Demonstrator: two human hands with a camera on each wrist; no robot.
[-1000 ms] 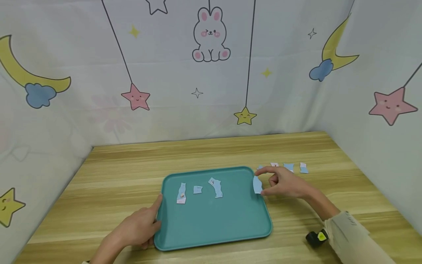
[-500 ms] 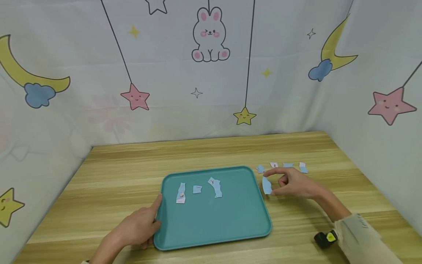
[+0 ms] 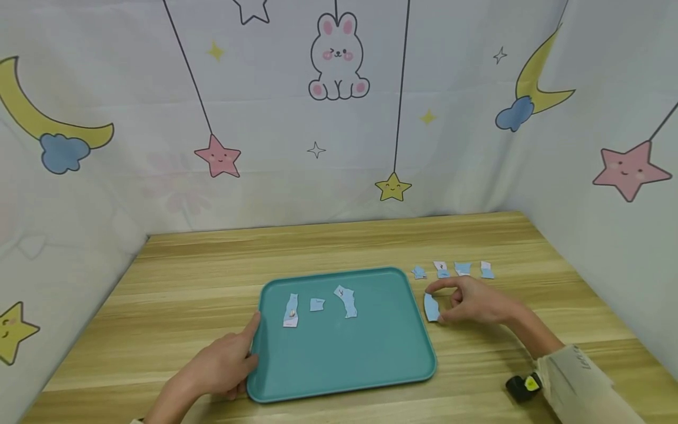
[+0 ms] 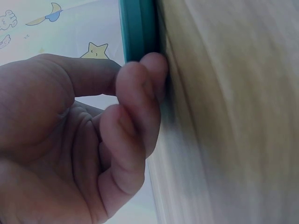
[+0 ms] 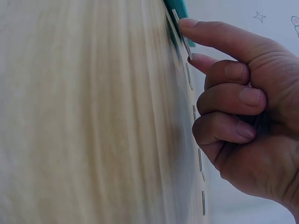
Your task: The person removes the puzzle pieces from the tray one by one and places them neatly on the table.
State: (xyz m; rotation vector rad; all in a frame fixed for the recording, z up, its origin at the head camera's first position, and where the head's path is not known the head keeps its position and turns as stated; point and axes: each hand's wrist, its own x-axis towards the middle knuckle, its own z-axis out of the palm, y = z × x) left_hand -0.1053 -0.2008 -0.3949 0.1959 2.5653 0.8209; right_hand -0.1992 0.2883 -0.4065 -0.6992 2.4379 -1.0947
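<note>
While left (image 3: 225,360) (perhaps) grips tray (image 3: 344,360), right (image 3: 471,300) pinches paper (image 3: 431,308)

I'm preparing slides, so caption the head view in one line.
Right hand pinches a thin, curved light-blue piece beside a teal rectangular tray; left hand holds the tray's left edge.

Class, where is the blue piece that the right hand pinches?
In the head view, the blue piece is in the right hand, just right of the teal tray and in front of the row of four pieces.
</note>
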